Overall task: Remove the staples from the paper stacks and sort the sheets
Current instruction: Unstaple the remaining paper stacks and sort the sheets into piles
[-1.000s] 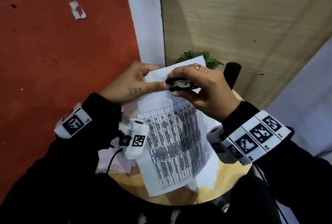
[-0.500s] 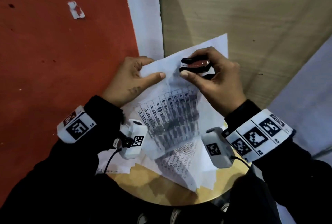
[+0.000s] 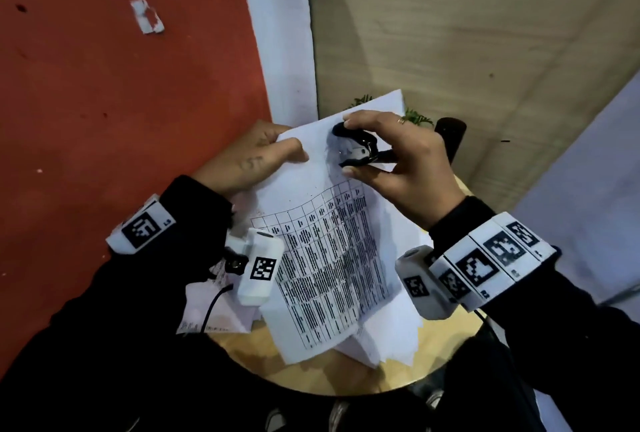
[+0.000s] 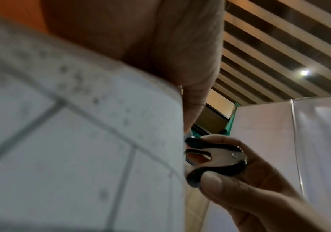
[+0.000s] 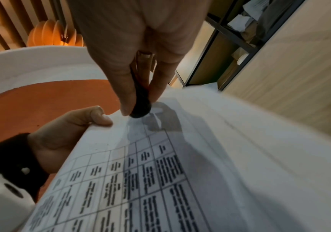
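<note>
Meanwhile, left hand pinches the limp stapled sheets beside the right hand's squeezed staple remover, likeliest tear spot.

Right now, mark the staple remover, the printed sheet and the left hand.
staple remover [image 4: 216, 158]: left wrist view, on its metal body by the pivot.
printed sheet [image 3: 332, 258]: head view, on the printed table.
left hand [image 3: 249, 161]: head view, on the back of the hand.

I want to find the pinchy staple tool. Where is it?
In the head view, the staple remover is pinched in the right hand, at the top of the printed paper stack beside the left hand's thumb.
</note>
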The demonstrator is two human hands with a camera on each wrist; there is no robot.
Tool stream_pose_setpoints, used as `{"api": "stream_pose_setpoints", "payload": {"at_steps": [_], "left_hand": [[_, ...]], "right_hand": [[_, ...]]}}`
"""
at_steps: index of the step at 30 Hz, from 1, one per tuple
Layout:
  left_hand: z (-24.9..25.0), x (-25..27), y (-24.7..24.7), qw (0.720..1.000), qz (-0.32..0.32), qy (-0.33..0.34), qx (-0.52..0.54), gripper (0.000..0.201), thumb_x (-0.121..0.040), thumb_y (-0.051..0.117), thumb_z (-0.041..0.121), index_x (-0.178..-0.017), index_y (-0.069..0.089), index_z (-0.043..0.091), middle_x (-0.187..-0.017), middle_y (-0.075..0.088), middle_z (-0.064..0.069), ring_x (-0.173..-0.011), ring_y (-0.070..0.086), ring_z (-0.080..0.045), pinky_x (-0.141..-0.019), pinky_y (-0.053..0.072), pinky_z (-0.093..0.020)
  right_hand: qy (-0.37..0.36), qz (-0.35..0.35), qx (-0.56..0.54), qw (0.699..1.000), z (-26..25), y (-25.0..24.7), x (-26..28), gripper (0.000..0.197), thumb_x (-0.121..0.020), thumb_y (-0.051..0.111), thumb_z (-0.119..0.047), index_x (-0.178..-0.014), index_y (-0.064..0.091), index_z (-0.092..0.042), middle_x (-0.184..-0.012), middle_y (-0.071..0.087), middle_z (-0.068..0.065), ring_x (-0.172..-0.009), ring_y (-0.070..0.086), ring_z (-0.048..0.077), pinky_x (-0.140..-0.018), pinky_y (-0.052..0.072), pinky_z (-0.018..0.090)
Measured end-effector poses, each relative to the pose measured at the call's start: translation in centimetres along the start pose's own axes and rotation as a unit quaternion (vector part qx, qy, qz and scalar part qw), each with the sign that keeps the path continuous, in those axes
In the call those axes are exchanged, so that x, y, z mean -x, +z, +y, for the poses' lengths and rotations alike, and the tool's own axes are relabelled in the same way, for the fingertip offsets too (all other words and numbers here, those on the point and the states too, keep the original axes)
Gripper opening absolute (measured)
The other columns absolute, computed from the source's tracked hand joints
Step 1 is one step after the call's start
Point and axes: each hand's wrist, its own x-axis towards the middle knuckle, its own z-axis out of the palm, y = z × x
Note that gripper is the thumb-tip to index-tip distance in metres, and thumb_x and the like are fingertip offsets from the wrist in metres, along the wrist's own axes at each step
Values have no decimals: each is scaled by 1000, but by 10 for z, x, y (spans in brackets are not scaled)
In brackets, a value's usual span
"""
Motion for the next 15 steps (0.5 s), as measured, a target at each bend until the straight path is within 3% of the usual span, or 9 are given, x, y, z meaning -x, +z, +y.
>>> {"api": "stream_pose_setpoints", "payload": {"at_steps": [5, 9, 12, 15], "left_hand": [[-1, 1, 1, 996, -35, -27, 73, 33, -61, 62, 19, -86, 65, -2, -79, 60, -18, -70, 53, -24, -60, 38, -27], [2, 2, 1, 993, -45, -48, 100, 10, -78, 65, 16, -82, 71, 9, -73, 71, -6, -61, 65, -15, -60, 50, -21], [5, 4, 4, 993, -56, -52, 89, 13, -87, 59, 13, -84, 70, 8, -72, 70, -5, -59, 62, -13, -59, 47, -21], [8, 6, 6, 992, -67, -47, 93, 18, -91, 52, 11, -85, 69, 8, -68, 71, 1, -57, 63, -7, -56, 48, -14]], "right_hand": [[2, -27, -36, 999, -1, -4, -2, 47, -71, 77, -8, -115, 61, -1, -116, 62, 9, -106, 59, 12, -81, 51, 12], [11, -50, -56, 997, -2, -8, -1, 50, -70, 78, -7, -117, 61, -2, -112, 64, 8, -105, 59, 9, -82, 52, 14], [21, -62, -73, 995, -4, -10, -2, 50, -68, 79, -5, -115, 62, -3, -108, 65, 6, -102, 59, 6, -81, 51, 12], [12, -72, -53, 996, -4, -10, -3, 47, -69, 78, -10, -112, 64, -3, -107, 68, 9, -99, 62, 12, -80, 54, 16]]}}
